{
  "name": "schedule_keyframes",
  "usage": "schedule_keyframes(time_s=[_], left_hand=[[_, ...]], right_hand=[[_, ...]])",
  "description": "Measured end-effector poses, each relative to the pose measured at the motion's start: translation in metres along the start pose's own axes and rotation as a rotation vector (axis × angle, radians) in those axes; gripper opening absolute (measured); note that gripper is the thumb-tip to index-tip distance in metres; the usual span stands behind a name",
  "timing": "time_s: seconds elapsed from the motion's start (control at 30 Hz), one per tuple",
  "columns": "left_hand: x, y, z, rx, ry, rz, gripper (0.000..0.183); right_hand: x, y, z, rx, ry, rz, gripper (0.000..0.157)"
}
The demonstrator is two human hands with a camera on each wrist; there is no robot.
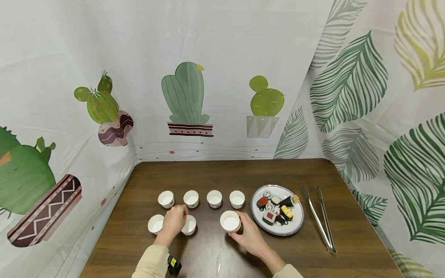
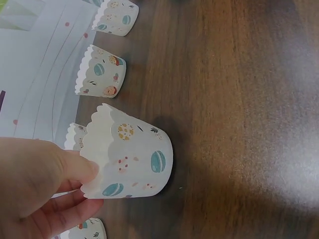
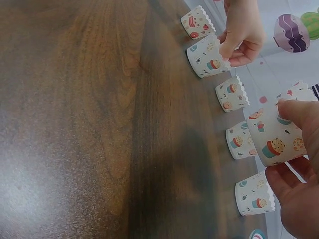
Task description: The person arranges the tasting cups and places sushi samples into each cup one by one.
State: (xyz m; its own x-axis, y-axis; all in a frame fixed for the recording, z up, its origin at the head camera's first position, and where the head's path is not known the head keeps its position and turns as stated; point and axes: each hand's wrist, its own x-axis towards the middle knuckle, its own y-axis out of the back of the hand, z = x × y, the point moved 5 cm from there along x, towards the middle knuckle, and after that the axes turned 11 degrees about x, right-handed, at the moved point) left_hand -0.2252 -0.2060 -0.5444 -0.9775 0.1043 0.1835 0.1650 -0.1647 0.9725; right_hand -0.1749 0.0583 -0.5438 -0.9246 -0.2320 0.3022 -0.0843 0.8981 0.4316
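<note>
My left hand (image 1: 175, 219) pinches the scalloped rim of a white paper baking cup (image 2: 132, 154) between thumb and fingers. That cup is upright, its base at the tabletop, printed with small teal and brown pastry pictures. Further right, my right hand (image 1: 251, 236) grips a second paper baking cup (image 3: 275, 132) by its side, thumb on one face and fingers on the other. This one looks raised off the table in the right wrist view. Another baking cup (image 1: 155, 223) stands left of my left hand, which partly covers it.
Behind my hands, several matching baking cups (image 1: 214, 199) stand in a row. To the right, a white plate (image 1: 258, 221) with a dark rim carries several sushi pieces (image 1: 269, 217). Metal tongs (image 1: 319, 220) lie spread beyond it on the brown table (image 1: 215, 175). Patterned cloth hangs behind.
</note>
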Motion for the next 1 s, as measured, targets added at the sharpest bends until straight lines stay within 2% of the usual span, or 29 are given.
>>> schedule_keyframes(time_s=[0.4,0.57,0.8,1.0], left_hand=[[0.000,0.000,0.001,0.018,-0.022,-0.002,0.019],[0.000,0.005,0.002,0.027,-0.026,-0.008,0.019],[0.003,0.016,0.009,0.045,-0.063,0.045,0.017],[0.006,0.028,0.020,0.037,-0.068,0.083,0.017]], right_hand=[[0.000,0.000,0.001,-0.012,0.006,0.003,0.066],[0.001,-0.001,0.002,-0.011,0.004,0.000,0.066],[0.001,-0.001,0.002,-0.006,0.004,0.000,0.066],[0.001,-0.001,0.003,-0.003,-0.004,0.000,0.066]])
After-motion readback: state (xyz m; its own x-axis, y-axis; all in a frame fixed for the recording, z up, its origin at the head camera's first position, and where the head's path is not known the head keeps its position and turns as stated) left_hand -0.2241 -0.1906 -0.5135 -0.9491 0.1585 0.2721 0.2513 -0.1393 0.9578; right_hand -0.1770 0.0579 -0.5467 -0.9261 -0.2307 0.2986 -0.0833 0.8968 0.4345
